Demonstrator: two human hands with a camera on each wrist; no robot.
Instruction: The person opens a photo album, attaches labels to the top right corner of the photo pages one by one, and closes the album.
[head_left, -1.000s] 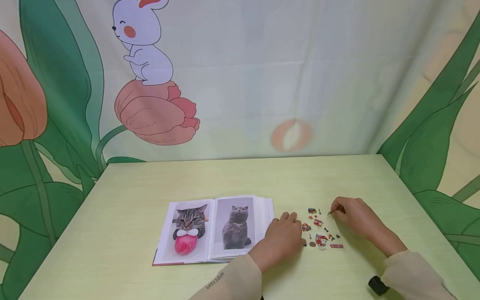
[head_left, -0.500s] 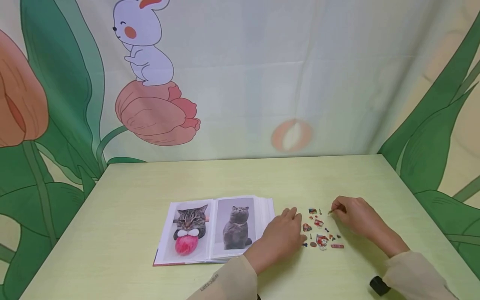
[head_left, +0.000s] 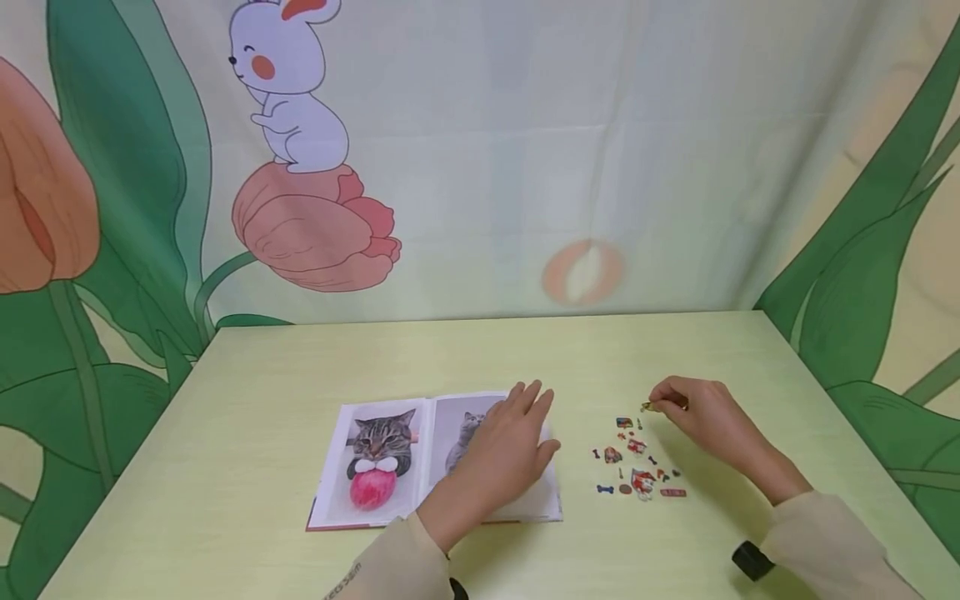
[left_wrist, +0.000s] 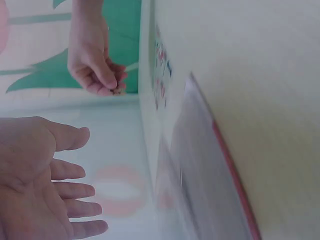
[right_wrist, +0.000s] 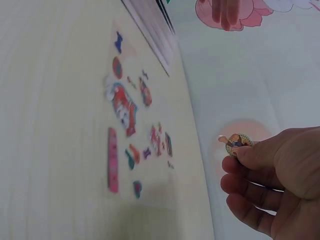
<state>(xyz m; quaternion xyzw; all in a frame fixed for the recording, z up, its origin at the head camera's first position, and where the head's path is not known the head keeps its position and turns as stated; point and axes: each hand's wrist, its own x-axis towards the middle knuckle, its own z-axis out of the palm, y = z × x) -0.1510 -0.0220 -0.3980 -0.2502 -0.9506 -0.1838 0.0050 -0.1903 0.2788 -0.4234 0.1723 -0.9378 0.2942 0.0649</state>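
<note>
My right hand (head_left: 708,425) pinches a small round sticker (right_wrist: 237,144) with a cartoon figure between thumb and forefinger, raised above the table. In the right wrist view its other fingers are bent beneath the thumb. Left of it, a clear sheet of small cartoon stickers (head_left: 642,482) lies flat, with red figures, bones and a pink strip. My left hand (head_left: 491,454) is over the right side of an open photo album (head_left: 332,475), fingers straight and spread, holding nothing. It hides most of the grey cat photo (head_left: 461,446); the tabby cat photo (head_left: 381,442) shows on the left page.
The pale wooden table (head_left: 187,467) runs back to a curtain (head_left: 487,167) printed with a rabbit and tulips. A black band-like object (head_left: 752,561) is at the right sleeve (head_left: 825,542).
My left hand has left the sticker sheet's edge and moved left over the album, uncovering bone stickers. My right hand has lifted slightly up and left with the pinched sticker.
</note>
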